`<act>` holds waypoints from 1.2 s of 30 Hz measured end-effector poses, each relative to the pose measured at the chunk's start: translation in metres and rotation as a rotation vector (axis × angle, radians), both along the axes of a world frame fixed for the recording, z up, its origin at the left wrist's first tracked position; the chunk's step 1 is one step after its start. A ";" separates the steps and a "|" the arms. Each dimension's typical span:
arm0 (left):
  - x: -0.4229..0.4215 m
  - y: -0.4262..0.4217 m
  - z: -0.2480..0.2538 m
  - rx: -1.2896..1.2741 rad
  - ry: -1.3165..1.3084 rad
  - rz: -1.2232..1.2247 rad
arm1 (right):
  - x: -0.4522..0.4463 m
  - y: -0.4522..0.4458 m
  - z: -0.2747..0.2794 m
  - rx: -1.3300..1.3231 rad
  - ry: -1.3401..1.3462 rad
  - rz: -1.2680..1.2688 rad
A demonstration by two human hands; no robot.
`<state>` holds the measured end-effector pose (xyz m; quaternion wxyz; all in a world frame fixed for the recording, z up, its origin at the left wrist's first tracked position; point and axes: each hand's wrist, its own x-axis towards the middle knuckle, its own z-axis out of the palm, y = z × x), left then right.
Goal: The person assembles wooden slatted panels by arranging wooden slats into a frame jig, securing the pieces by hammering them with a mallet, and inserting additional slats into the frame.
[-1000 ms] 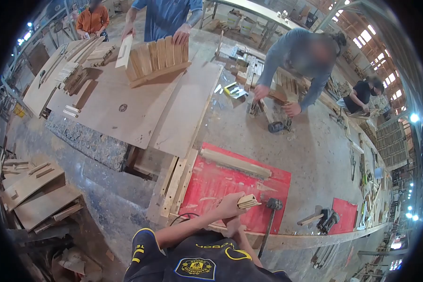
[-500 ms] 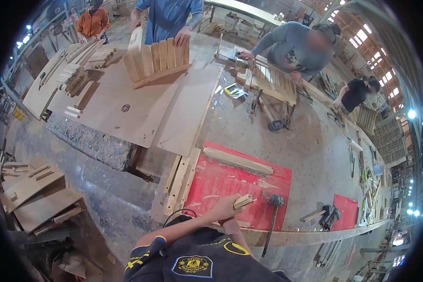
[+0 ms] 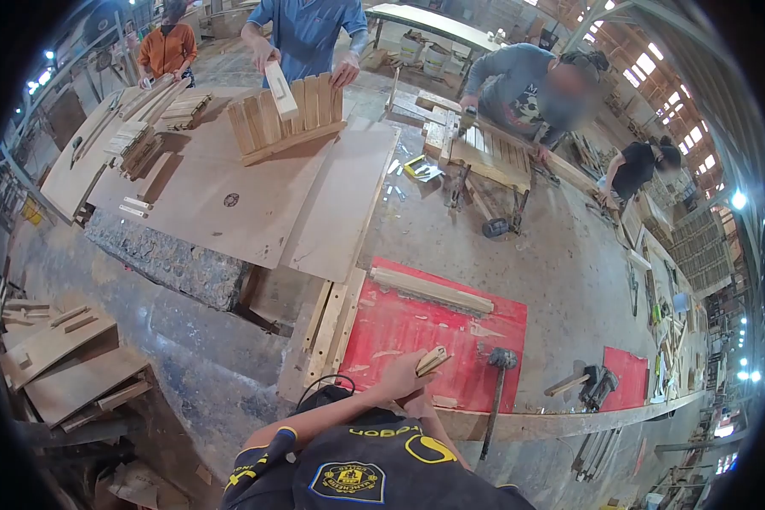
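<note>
My left hand (image 3: 401,376) is wrapped round a small bundle of thin wooden strips (image 3: 433,360), whose ends stick out to the right. Just below it is my right hand (image 3: 416,403), mostly hidden behind the left; whether it grips the strips too cannot be made out. Both hands are over the near edge of a red sheet (image 3: 391,327). Across the top of this sheet lies a long wooden piece (image 3: 433,290). A clamp (image 3: 501,359) with a long dark bar is right of the strips.
A person in blue (image 3: 310,38) holds a slatted wooden panel (image 3: 289,115) and a block. A person in grey (image 3: 510,81) leans over another slatted piece (image 3: 489,153). A mallet (image 3: 495,227), a vise (image 3: 599,387) and a wooden edge strip (image 3: 569,427) are to the right.
My hands and the strips have shifted slightly left. The person in blue has brought the block in front of the panel. The person in grey has moved back from the mallet to the slatted piece.
</note>
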<state>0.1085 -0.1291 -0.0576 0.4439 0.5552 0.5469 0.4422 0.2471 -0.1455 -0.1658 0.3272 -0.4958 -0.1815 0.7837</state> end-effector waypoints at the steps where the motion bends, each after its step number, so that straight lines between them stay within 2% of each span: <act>1: 0.000 -0.001 -0.001 0.005 -0.012 0.001 | -0.003 0.000 0.001 -0.004 0.001 0.002; 4: -0.007 -0.006 -0.003 0.042 -0.117 0.041 | -0.011 0.004 0.007 -0.032 0.020 -0.003; 7: -0.019 -0.008 -0.001 -0.007 -0.118 0.070 | -0.021 0.010 0.014 -0.066 0.040 -0.001; 10: -0.023 -0.003 0.003 0.061 -0.126 0.128 | -0.029 0.015 0.021 -0.100 0.061 -0.007; 19: -0.041 0.007 0.026 0.006 -0.126 0.104 | -0.034 0.031 0.040 -0.193 0.090 -0.012; 22: -0.043 0.010 0.009 0.098 -0.130 0.239 | -0.042 0.038 0.049 -0.226 0.092 -0.008; 28: -0.056 -0.001 0.007 -0.040 -0.219 0.260 | -0.071 0.046 0.070 -0.312 0.107 -0.056; 31: -0.052 0.004 0.000 0.022 -0.143 0.284 | -0.069 0.051 0.061 -0.274 0.127 0.005; 36: -0.046 0.014 0.003 0.156 -0.163 0.385 | -0.065 0.056 0.048 -0.251 0.162 0.047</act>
